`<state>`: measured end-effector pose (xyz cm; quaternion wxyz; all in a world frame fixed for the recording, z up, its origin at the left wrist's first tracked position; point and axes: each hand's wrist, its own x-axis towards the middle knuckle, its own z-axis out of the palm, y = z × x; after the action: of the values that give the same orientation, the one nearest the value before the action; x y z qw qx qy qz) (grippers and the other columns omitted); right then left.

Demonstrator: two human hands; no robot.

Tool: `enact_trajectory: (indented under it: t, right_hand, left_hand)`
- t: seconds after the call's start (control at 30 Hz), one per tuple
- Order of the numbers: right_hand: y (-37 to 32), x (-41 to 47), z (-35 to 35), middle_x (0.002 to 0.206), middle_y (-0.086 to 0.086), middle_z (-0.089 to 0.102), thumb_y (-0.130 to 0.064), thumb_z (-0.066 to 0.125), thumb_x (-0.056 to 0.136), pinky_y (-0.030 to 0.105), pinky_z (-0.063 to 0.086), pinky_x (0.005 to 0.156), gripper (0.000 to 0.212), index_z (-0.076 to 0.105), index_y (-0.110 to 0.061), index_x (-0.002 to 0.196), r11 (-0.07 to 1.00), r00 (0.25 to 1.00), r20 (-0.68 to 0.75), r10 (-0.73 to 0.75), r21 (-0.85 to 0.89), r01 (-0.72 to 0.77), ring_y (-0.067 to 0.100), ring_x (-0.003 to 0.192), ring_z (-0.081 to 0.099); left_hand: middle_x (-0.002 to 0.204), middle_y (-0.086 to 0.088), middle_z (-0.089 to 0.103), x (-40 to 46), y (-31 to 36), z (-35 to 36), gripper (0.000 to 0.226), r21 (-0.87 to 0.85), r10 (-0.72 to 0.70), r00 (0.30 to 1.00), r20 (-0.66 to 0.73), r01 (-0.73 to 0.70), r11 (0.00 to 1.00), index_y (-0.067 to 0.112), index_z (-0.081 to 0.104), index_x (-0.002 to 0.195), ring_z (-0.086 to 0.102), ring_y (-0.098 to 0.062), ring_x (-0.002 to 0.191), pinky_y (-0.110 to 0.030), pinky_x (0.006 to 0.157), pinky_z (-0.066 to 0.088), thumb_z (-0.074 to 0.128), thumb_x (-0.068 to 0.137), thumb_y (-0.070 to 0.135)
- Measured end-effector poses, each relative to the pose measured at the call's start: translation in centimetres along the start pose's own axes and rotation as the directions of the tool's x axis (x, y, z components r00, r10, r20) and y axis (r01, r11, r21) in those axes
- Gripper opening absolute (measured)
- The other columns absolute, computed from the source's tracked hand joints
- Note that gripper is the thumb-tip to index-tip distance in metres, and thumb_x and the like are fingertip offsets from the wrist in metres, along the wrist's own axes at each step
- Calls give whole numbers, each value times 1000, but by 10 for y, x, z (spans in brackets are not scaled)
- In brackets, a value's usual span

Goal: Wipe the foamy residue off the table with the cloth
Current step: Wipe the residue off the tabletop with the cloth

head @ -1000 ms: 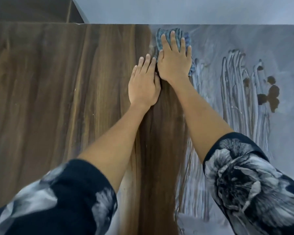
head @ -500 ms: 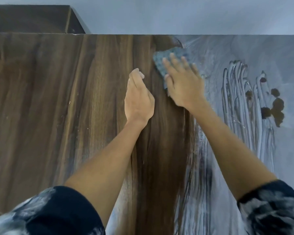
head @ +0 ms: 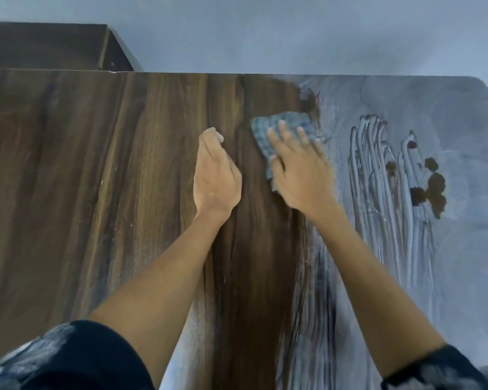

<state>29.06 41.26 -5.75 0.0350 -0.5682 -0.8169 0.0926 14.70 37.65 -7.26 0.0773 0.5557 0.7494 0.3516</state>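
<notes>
Foam (head: pixel 383 175) thick rightward | my right hand (head: pixel 302 175) presses flat on cloth (head: pixel 282 128) | left hand (head: pixel 216 175) rests loose, empty | risk: soaked cloth smears residue onto wiped table (head: pixel 96 164).

No readable text, label, brand, number or sign appears on anything here.

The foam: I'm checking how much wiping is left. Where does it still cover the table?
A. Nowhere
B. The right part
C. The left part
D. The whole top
B: the foam coats the right part of the table, beyond the cloth under the right hand; the left shows bare wood.
</notes>
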Motion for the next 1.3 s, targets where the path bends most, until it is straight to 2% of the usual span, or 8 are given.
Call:
enact_trajectory:
  t: [0.17, 0.3, 0.47, 0.57, 0.7, 0.87, 1.03, 1.3]
  right_hand:
    - [19, 68, -14, 158, 6, 6, -30, 23, 100, 45, 4, 117, 53, 10, -18, 150, 969, 969, 1, 247, 1, -247, 32, 144, 5]
    - [-8, 116, -5, 157, 8, 12, -27, 26, 97, 46, -3, 117, 53, 16, -17, 149, 996, 998, -23, 53, -77, -55, 29, 145, 6]
    - [-20, 44, 3, 154, 4, 24, -26, 28, 96, 42, 12, 118, 51, 25, -20, 147, 960, 960, 33, -278, -16, 278, 26, 143, 18]
    - [6, -14, -4, 154, -1, 24, -28, 30, 97, 41, 16, 118, 50, 25, -25, 147, 991, 991, 17, -136, 10, 136, 22, 143, 21]
    - [39, 28, -19, 157, 4, 10, -27, 25, 100, 45, 9, 118, 52, 13, -20, 150, 979, 980, 9, 201, -41, -200, 28, 144, 10]
    - [-3, 74, -10, 156, 8, 16, -24, 29, 97, 46, 6, 118, 52, 20, -16, 148, 997, 998, -10, 63, -48, -64, 30, 143, 14]
    - [-30, -42, 6, 152, 1, 29, -29, 19, 92, 40, 15, 117, 56, 33, -21, 145, 979, 978, 56, -199, 67, 195, 26, 142, 22]
    - [20, -59, -16, 158, 2, 7, -24, 25, 101, 41, 3, 117, 51, 10, -20, 150, 989, 987, 65, 147, -27, -146, 28, 145, 4]
  left_hand:
    - [109, -10, 52, 1, -2, 2, 25, 16, -7, 1000, -3, 7, 1000, 2, 42, 110, 54, -19, 75, -27, 61, 42, 34, 88, -5]
    - [112, -10, 51, 0, 0, 1, 25, 12, -24, 1000, 15, 24, 1000, 3, 41, 111, 54, -20, 77, -25, 64, 39, 34, 89, -4]
    - [117, -10, 50, 0, 1, -1, 22, -9, -43, 999, 24, 43, 999, 4, 41, 113, 56, -22, 85, -26, 67, 39, 33, 93, 3]
    - [114, -10, 51, 0, 1, 0, 19, -17, -26, 1000, 3, 26, 1000, 3, 41, 111, 56, -22, 81, -28, 63, 38, 30, 95, 5]
    - [113, -8, 52, 0, 2, 0, 19, -9, -44, 999, 4, 44, 999, 4, 42, 111, 55, -18, 76, -27, 61, 37, 30, 96, 8]
    - [118, -8, 51, -1, 4, -3, 23, -14, -61, 998, 28, 61, 998, 4, 41, 117, 57, -22, 81, -29, 64, 37, 30, 96, 10]
    - [126, -10, 53, -7, 3, -10, 37, 23, -63, 994, 93, 61, 998, 7, 36, 132, 54, -25, 107, -35, 84, 44, 32, 96, 10]
    - [150, 0, 30, -43, -9, -21, 45, 211, 21, 966, 257, -78, 974, 13, 35, 141, 22, -14, 140, -29, 115, 19, 34, 96, 9]
